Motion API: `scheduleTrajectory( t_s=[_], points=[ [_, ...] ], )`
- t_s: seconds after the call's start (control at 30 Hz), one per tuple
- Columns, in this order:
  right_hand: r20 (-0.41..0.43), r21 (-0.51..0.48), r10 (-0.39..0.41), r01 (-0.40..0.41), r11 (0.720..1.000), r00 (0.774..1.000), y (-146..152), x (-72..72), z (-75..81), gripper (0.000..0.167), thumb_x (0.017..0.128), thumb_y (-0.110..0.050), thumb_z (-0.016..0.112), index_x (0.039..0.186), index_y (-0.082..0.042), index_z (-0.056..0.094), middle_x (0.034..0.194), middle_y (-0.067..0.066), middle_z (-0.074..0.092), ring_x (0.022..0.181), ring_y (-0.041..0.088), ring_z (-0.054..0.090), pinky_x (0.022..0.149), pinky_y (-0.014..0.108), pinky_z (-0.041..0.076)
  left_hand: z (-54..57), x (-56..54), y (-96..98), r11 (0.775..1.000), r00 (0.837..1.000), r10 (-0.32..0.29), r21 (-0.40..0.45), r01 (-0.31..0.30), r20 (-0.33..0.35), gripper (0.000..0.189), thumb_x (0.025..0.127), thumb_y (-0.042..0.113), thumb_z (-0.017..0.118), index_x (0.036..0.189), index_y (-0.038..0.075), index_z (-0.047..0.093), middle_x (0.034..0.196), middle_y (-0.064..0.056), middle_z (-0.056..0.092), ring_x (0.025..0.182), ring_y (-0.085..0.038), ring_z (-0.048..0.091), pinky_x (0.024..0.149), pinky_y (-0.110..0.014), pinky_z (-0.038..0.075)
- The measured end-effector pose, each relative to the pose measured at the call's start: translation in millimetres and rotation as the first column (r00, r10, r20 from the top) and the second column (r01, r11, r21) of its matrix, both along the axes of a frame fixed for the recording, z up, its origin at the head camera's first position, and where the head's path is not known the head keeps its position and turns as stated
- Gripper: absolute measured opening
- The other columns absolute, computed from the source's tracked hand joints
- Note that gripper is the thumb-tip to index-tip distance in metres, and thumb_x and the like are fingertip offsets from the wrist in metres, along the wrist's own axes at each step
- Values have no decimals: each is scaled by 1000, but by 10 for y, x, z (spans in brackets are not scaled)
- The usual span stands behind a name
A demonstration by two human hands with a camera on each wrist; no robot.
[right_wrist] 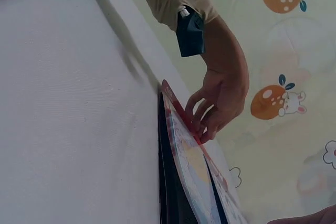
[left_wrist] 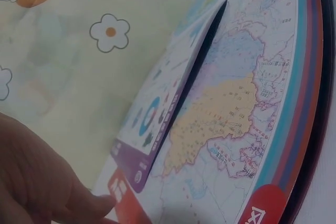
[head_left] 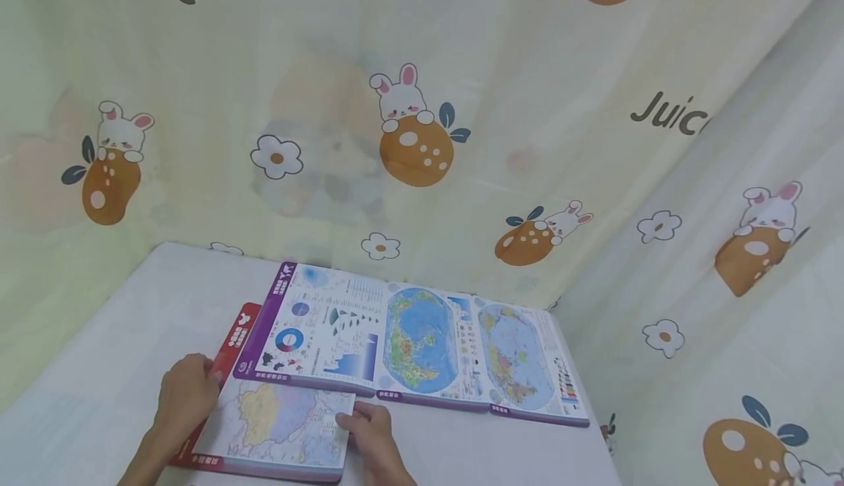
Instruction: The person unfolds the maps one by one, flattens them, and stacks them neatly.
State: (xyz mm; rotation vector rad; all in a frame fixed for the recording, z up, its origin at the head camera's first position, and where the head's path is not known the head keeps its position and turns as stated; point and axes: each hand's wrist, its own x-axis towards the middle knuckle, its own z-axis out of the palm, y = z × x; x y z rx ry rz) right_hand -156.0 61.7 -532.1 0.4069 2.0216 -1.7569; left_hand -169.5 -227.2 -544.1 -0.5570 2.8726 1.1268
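A map booklet with a red spine strip (head_left: 227, 350) lies at the front left of the table, its top page showing a coloured map (head_left: 283, 413). My left hand (head_left: 187, 391) grips its left edge, the thumb along the red strip; in the right wrist view the same hand (right_wrist: 223, 98) has its fingers bent at that strip. At the right edge my right hand (head_left: 374, 431) pinches the booklet, thumb on top and the other fingers mostly hidden. Layered page edges (left_wrist: 310, 77) show along its near side in the left wrist view.
A purple-edged map set (head_left: 264, 325) extends across the back of the table, with charts and two world maps (head_left: 422, 339), overlapping the red booklet's far part. White cloth (head_left: 488, 457) covers the table. Curtains (head_left: 501, 68) printed with rabbits and fruit hang behind and at the right.
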Motion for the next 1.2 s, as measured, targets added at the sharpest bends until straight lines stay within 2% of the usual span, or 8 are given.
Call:
scheduleTrajectory(
  t_s=[0.2,0.3,0.4,0.5,0.7,0.87,1.1,1.2],
  points=[
    [12,10,-16,16,1000,1000,43,4,9,52,103,-7,67,143,21,49,131,26,67,123,35,68,118,55,50,20,9,-19,1000,999,9,20,-10,51,39,105,6,60,128,-25,54,110,-41,67,94,-46,68,84,-58,58],
    [-31,31,-31,32,999,999,58,19,-9,46,101,-5,69,136,20,55,123,24,71,114,30,71,109,49,58,28,16,-57,999,997,0,34,-2,76,36,105,6,61,125,-23,56,109,-40,68,92,-44,70,79,-55,60],
    [-88,79,-69,76,994,994,83,33,-37,34,98,-2,71,125,17,63,111,22,76,100,24,75,95,42,63,14,46,-105,998,997,-19,56,16,68,33,104,8,64,119,-20,58,100,-34,69,81,-35,70,67,-44,59],
    [-137,123,-106,123,985,985,132,34,-102,24,93,0,74,113,12,70,102,19,77,91,20,76,89,42,64,-31,94,-163,997,999,-35,71,33,33,30,102,12,69,108,-16,61,85,-23,69,70,-26,65,58,-35,52],
    [-153,169,-112,138,976,982,261,28,-193,16,89,-3,77,103,6,78,94,14,79,84,20,77,92,45,63,-79,160,-229,996,998,-60,60,60,12,24,98,15,73,89,-5,64,71,-10,65,63,-21,58,55,-33,46],
    [-184,201,-94,131,971,978,329,43,-171,13,89,-3,79,98,7,79,87,13,80,80,19,77,95,49,62,-103,164,-263,991,996,-71,116,64,55,23,97,15,73,89,-5,66,71,-8,66,64,-20,61,57,-33,48],
    [-182,297,-32,86,951,983,426,36,-133,15,93,-12,81,95,4,81,89,10,80,84,17,74,98,51,60,-114,182,-319,949,989,-87,312,45,120,34,98,12,73,112,-17,60,87,-16,74,71,-17,71,64,-36,63],
    [-173,275,-20,68,959,985,490,38,-100,19,94,-15,82,95,4,82,85,10,79,77,15,74,89,42,64,-73,194,-329,919,986,-102,393,44,128,37,98,11,73,114,-19,57,90,-16,76,73,-19,73,66,-36,66]
  ],
)
